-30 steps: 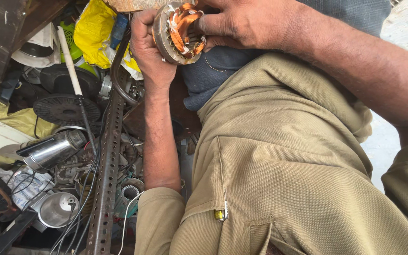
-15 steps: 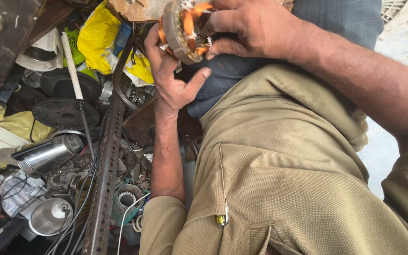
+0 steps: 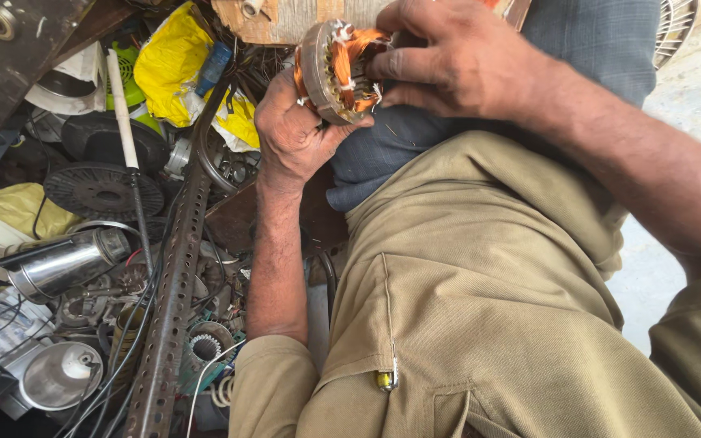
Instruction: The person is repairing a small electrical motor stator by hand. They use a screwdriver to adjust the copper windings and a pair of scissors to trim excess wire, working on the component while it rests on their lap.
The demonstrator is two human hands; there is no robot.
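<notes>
Head view: the left hand (image 3: 294, 138) cups a round motor core (image 3: 336, 71) with copper windings from below, fingers curled about its rim, near the top of the picture above the lap. The right hand (image 3: 456, 61) pinches the windings (image 3: 359, 61) at its face, fingertips pressed together. To work it well, the core wants a steady grip while the wire is handled gently, lest strands snap. A perforated metal bar (image 3: 174, 284) and steel canister (image 3: 62, 264) lie well apart on the left. Against the earlier frame, the left palm has closed back under the core.
</notes>
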